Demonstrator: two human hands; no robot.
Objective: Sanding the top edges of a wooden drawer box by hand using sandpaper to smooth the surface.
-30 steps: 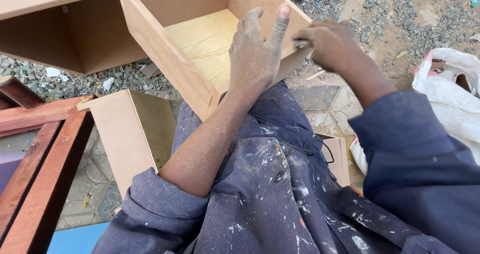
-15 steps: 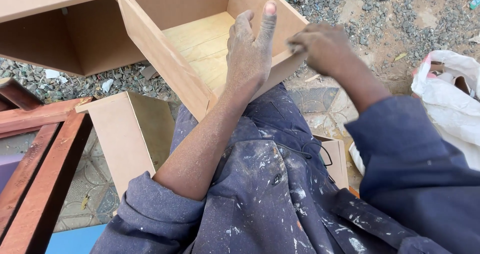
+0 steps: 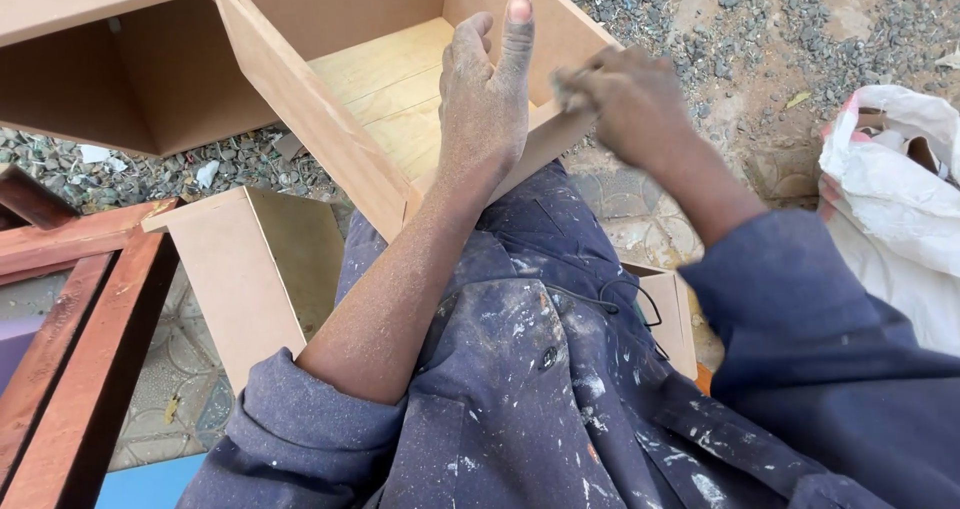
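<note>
An open light-wood drawer box (image 3: 300, 119) rests tilted on my lap, its near wall against my paint-spattered blue overalls. My dusty left hand (image 3: 485, 99) presses over that near wall, fingers reaching inside and thumb pointing up, and holds the box steady. My right hand (image 3: 630, 104) is blurred at the near right corner of the box. Its fingers are closed on a small greyish piece (image 3: 568, 81) held against the wall's top edge, just right of my left thumb.
A second small fibreboard box (image 3: 250, 269) stands by my left knee and a larger one (image 3: 90, 59) lies at the top left. A red-brown wooden frame (image 3: 70, 299) is at the left and a white bag (image 3: 900, 189) at the right. Gravel ground (image 3: 760, 29) lies beyond.
My right hand has slid left along the near wall's edge, closer to my left thumb. My left hand has stayed on the box.
</note>
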